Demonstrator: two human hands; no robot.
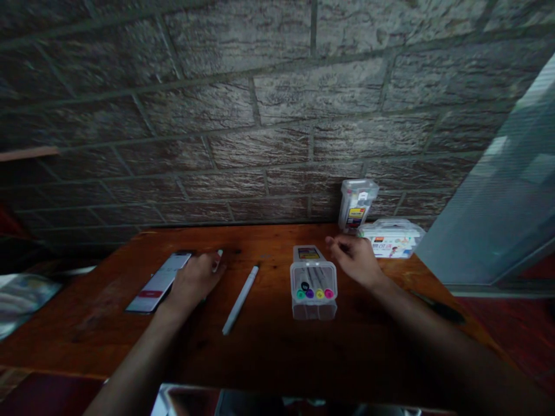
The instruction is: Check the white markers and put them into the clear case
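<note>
My left hand [193, 279] rests on the wooden table [264, 352], fingers curled round a white marker whose tip [219, 254] pokes out beyond them. A smartphone [159, 281] lies just left of this hand. Another white marker [240, 299] lies loose on the table to its right. A clear plastic case [313, 283] of several markers with coloured caps lies open-ended toward me in the middle. My right hand [356, 258] hovers just right of the case, fingers loosely curled and pinched together; whether they hold anything I cannot make out.
An upright clear marker case [356, 205] stands against the brick wall [260, 104]. A flat marker box [392, 238] lies beside it at the back right. A dark pen [437, 307] lies near the table's right edge. A glass panel [511, 202] rises on the right.
</note>
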